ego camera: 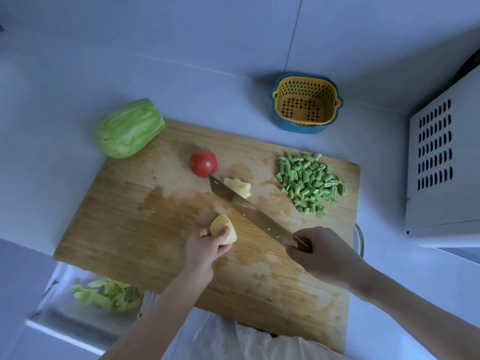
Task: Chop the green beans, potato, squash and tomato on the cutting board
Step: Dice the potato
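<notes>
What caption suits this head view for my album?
The left hand holds a potato piece, right hand grips the knife, chopped green beans beside them.

Single head-worn view — steeply downward, close over the cutting board (130, 229)

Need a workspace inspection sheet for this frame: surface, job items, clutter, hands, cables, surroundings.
Surface: rectangular wooden cutting board, wet-stained, on a white counter.
Job's things: chopped green bean pile on the board's right; whole red tomato at the far middle; peeled pale green squash overlapping the far left corner; cut yellow potato pieces at the blade.
Clutter: green peelings in a clear bag off the near left edge.
Grippers: left hand grips a potato chunk; right hand grips the steel knife by its handle.
Cables: nothing seen.
Surroundings: yellow perforated basket in a blue tub; white vented appliance at right.
</notes>
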{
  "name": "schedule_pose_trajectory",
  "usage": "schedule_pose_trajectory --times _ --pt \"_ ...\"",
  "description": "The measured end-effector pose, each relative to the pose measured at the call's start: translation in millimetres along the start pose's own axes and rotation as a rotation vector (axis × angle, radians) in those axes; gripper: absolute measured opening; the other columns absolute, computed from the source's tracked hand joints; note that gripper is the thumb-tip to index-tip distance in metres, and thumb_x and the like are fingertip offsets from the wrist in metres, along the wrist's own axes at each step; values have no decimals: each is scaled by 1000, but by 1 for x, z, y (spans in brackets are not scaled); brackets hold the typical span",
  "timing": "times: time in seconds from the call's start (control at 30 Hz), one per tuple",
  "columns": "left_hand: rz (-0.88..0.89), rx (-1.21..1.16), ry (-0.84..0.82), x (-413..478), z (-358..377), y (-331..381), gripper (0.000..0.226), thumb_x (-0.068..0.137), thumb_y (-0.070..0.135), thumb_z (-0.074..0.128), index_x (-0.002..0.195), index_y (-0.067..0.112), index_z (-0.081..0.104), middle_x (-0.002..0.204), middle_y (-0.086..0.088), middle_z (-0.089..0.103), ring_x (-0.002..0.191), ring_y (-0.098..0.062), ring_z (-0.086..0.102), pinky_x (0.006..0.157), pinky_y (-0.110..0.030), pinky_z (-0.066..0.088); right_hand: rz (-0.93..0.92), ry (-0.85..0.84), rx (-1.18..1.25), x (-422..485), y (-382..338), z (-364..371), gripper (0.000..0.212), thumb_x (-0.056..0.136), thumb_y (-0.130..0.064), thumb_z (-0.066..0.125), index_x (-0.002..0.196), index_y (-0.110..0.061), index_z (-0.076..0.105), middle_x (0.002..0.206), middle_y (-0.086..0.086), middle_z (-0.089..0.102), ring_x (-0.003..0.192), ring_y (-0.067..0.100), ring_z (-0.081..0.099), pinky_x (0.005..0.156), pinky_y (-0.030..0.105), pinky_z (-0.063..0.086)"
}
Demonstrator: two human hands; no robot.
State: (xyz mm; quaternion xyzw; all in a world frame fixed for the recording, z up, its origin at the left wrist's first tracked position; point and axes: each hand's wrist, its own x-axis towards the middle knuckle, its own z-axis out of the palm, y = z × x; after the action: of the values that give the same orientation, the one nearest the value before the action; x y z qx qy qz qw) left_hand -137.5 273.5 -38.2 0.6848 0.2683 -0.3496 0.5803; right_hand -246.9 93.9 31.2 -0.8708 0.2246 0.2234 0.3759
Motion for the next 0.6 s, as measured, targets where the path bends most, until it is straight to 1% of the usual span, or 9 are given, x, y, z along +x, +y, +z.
schedule_pose_trajectory --times 0.1,0.17,0.27,0.3,0.37,0.43,0.47,0.53,0.6 --pt "-31 -64 34 -5 2 -9 11 79 8 73 81 6 62 89 -9 65 80 -25 69 60 -20 57 -22 -1 -23 1 -5 7 29 89 -23 53 65 -6 53 48 -4 41 41 9 34 47 24 30" --pt "-52 -19 19 -7 3 -13 14 81 13 72 80 4 62 86 -13 67 72 -22 69 64 -25 58 -27 -2 -14 1 -8 9 30 90 -26 52 68 -6 56 48 -3 43 41 12 38 48 27 35" --pt "-29 194 -63 -8 2 -21 33 88 32 64 78 0 62 80 -21 69 67 -26 65 74 -42 56 -32 -11 -14 -1 -13 10 31 91 -29 51 73 -6 60 50 0 48 42 15 43 49 30 40" --pt "2 323 -94 -7 0 -22 43 90 40 57 76 -1 62 75 -21 69 64 -26 64 74 -42 55 -33 -12 -27 -1 -14 10 31 92 -30 51 73 -7 60 50 0 49 42 15 44 49 32 42" --pt "104 702 -130 -4 -6 -24 54 94 52 42 70 6 59 61 -9 66 54 -18 60 64 -30 53 -35 -17 -52 -2 -15 11 30 92 -30 50 70 -11 58 50 -1 49 42 14 45 51 34 45" --pt "283 1062 -24 0 -14 -26 50 93 56 38 67 15 50 58 3 57 51 -9 54 52 -21 43 -40 -25 -63 -2 -16 15 30 93 -29 49 66 -15 54 50 -4 48 41 12 44 49 32 43" --pt "398 1168 40 1 -18 -26 45 91 57 41 70 17 48 61 6 54 53 -7 51 48 -17 38 -44 -27 -67 -3 -17 17 31 93 -28 49 64 -17 53 49 -5 47 41 11 43 47 29 40" --pt "617 1150 106 2 -23 -29 35 85 51 57 87 17 50 75 6 55 62 -6 51 48 -14 32 -52 -30 -82 -4 -18 23 31 93 -27 48 64 -18 52 49 -6 45 39 8 39 42 20 31" --pt "745 1013 81 4 -24 -34 47 77 40 73 111 13 55 97 1 57 77 -9 54 60 -14 38 -60 -36 -92 -4 -19 29 29 93 -27 47 68 -15 55 51 -5 46 40 8 37 40 19 30"
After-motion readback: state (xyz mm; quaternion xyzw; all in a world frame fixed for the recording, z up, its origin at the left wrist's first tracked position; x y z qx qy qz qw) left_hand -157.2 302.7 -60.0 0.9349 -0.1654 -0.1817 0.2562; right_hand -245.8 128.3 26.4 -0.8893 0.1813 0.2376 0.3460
